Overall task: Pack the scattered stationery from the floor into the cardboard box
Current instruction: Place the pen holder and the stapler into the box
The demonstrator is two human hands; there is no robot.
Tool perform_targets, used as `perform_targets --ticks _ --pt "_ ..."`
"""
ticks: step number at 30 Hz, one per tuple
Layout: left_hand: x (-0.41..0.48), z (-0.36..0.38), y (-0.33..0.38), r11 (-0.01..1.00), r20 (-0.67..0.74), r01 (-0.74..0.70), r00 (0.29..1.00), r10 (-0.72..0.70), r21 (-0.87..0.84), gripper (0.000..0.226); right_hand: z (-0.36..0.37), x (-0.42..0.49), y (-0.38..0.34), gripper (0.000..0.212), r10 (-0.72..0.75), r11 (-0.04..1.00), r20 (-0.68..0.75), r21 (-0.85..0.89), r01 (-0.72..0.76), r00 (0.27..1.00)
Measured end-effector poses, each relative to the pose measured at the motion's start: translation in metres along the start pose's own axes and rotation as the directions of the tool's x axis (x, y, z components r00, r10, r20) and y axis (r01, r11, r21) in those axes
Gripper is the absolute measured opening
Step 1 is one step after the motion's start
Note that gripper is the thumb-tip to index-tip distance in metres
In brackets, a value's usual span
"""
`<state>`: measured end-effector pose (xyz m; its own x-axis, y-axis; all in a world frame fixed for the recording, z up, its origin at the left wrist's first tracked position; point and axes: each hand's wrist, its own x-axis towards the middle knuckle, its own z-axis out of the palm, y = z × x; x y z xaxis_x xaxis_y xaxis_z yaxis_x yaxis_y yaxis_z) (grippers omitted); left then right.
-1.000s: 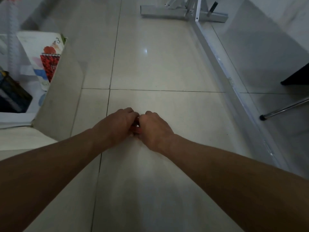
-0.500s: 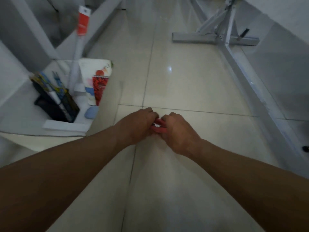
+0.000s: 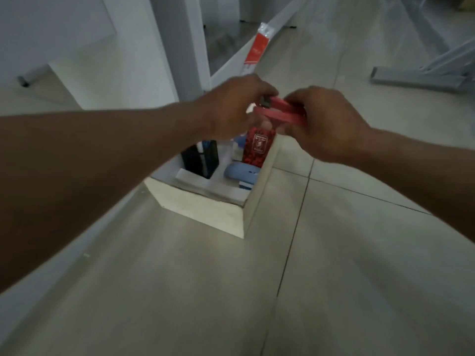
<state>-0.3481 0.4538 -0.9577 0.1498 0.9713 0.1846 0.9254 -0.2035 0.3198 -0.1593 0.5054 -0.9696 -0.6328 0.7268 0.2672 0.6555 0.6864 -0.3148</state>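
Both hands are close together above the cardboard box (image 3: 205,209), which sits on the tiled floor (image 3: 334,253). The left hand (image 3: 239,106) and the right hand (image 3: 323,127) each grip an end of a red stationery item (image 3: 280,113), possibly a stapler, though blur hides its shape. Inside the box stand a black pen holder (image 3: 201,160), a red patterned packet (image 3: 257,147) and a blue object (image 3: 240,173).

Floor (image 3: 359,253): pale glossy tiles with thin dark grout lines, filling the lower frame.
White post (image 3: 177,47): upright, upper centre-left.
Grey metal frame (image 3: 416,79): base bar lying on the floor, upper right.
Dark foot (image 3: 23,80): upper left, blurred.
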Motion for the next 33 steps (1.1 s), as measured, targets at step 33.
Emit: perform_targets --ticks 33 --pt "-0.06 0.071 -0.057 0.947 0.128 0.297 0.941 -0.312 0.126 0.026 0.089 0.12 -0.022 0.039 -0.136 0.988 0.779 0.062 0.141 0.612"
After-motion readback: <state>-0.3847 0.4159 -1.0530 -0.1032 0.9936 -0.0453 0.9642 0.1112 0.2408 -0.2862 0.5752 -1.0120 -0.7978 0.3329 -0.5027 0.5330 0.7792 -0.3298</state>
